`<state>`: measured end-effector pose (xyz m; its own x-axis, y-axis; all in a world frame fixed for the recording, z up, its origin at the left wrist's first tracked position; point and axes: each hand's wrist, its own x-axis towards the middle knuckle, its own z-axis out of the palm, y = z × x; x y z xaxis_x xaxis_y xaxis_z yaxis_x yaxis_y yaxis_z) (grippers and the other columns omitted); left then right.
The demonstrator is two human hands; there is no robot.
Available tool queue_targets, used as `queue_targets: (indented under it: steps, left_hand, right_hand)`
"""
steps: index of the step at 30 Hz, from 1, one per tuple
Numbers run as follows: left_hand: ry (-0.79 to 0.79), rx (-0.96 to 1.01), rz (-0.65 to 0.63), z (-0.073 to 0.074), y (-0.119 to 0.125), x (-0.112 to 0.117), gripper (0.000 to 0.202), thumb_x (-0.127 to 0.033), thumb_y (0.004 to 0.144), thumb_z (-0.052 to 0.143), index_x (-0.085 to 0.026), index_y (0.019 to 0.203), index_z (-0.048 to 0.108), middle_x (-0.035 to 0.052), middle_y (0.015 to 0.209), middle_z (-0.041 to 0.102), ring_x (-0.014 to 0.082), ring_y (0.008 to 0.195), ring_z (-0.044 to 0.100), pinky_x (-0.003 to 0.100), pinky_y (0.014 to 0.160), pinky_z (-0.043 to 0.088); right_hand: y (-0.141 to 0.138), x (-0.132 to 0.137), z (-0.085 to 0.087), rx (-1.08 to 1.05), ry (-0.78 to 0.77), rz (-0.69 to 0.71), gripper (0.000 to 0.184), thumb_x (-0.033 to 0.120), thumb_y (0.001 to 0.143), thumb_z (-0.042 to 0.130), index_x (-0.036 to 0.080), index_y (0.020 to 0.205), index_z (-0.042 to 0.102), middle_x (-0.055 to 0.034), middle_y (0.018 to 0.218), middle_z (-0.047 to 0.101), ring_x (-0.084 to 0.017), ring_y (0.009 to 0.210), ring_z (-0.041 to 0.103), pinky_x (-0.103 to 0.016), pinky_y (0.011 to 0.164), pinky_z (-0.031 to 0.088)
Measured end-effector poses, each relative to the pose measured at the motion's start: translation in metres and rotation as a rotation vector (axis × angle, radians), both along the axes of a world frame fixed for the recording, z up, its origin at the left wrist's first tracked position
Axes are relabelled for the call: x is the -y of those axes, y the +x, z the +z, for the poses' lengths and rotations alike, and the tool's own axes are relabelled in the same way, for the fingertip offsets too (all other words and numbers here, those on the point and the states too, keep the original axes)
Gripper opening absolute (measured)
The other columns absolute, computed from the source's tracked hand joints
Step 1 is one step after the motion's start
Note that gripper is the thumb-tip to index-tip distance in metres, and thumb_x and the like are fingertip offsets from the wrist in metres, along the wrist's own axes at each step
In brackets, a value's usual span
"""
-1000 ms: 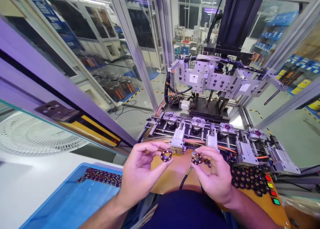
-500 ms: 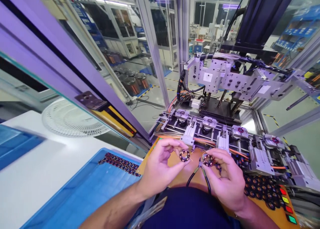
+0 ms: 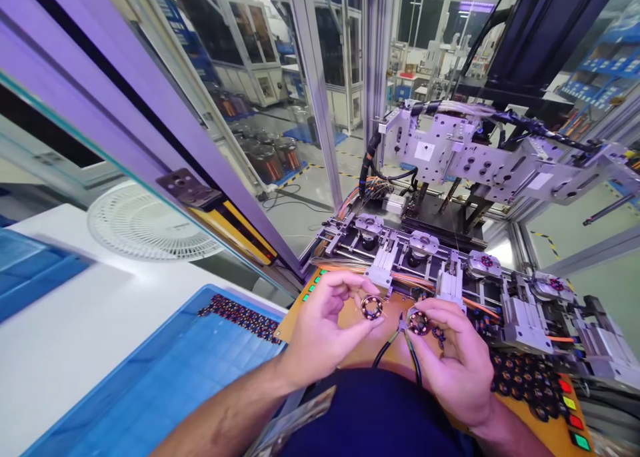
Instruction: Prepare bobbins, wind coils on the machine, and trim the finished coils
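Note:
Between thumb and fingers, my left hand (image 3: 323, 334) pinches a small ring-shaped motor stator (image 3: 371, 307) with copper windings and thin loose wire ends. My right hand (image 3: 457, 357) is closed on a second wound stator (image 3: 417, 321), held a short way to the right of the first. Both rings face me above the orange-brown worktop (image 3: 357, 357). A pair of cutting pliers (image 3: 401, 327) lies between the hands, its jaws pointing away and its dark handles toward my body. Another dark wound piece (image 3: 439, 337) shows partly behind my right fingers.
Several dark stators (image 3: 525, 380) crowd the worktop at right, beside coloured buttons (image 3: 569, 402). A blue tray (image 3: 150, 377) at left holds rows of small parts (image 3: 240, 318). Ahead stands a machine with metal fixtures (image 3: 424, 242). An aluminium frame post (image 3: 320, 97) rises beyond; a white fan (image 3: 150, 220) is at left.
The view has shifted slightly, so the surroundings sit a little further right. Both hands keep their stators, which have turned a little; the pliers lie where they were.

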<state>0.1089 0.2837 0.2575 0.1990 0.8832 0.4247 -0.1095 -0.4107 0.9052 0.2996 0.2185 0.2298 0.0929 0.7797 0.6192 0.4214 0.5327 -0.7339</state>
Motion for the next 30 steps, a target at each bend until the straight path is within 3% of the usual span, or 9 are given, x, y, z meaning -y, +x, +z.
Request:
queue_targets:
  steps: [13,17,21,26,30]
  left_hand:
    - [-0.017,-0.015,0.030,-0.006,-0.001,-0.002,0.048,-0.004,0.067,0.081,-0.025,0.105,0.060,-0.0007,0.092,0.067,0.0139,0.084,0.064,0.025,0.077,0.052]
    - [-0.076,0.030,0.019,-0.006,-0.002,-0.004,0.048,-0.007,0.062,0.086,-0.022,0.101,0.062,0.0000,0.089,0.066,0.0148,0.084,0.063,0.026,0.076,0.050]
    - [-0.323,0.231,-0.088,-0.008,0.000,-0.009,0.042,-0.017,0.054,0.092,-0.019,0.083,0.061,0.0006,0.085,0.065,0.0135,0.080,0.060,0.024,0.071,0.048]
    - [-0.903,0.576,-0.266,-0.017,0.007,-0.014,0.043,-0.037,0.054,0.093,-0.017,0.075,0.061,0.0009,0.083,0.065,0.0104,0.070,0.057,0.023,0.063,0.047]
    - [-1.034,0.644,-0.263,-0.024,0.010,-0.012,0.043,-0.041,0.056,0.092,-0.017,0.079,0.065,0.0016,0.086,0.066,0.0108,0.071,0.057,0.023,0.061,0.047]
  right_hand:
    - [-0.004,-0.004,0.016,0.122,0.038,-0.021,0.035,0.000,0.082,0.065,0.020,0.110,0.060,-0.0082,0.104,0.066,-0.018,0.096,0.066,-0.031,0.084,0.055]
    - [-0.005,-0.003,0.013,0.062,0.014,0.005,0.033,0.000,0.082,0.066,0.022,0.106,0.060,-0.0071,0.105,0.065,-0.017,0.097,0.065,-0.030,0.085,0.054]
    - [-0.008,-0.004,0.006,-0.316,-0.193,0.078,0.024,0.009,0.083,0.070,0.025,0.098,0.060,-0.0035,0.103,0.064,-0.016,0.095,0.064,-0.028,0.080,0.055]
    - [-0.010,-0.013,0.001,-1.007,-0.657,0.289,0.024,0.036,0.081,0.076,0.022,0.092,0.060,-0.0013,0.085,0.064,-0.012,0.069,0.060,-0.021,0.053,0.047]
    - [-0.011,-0.018,-0.002,-1.293,-0.860,0.294,0.034,0.041,0.073,0.082,0.018,0.090,0.064,-0.0030,0.081,0.064,-0.012,0.064,0.056,-0.019,0.049,0.042]
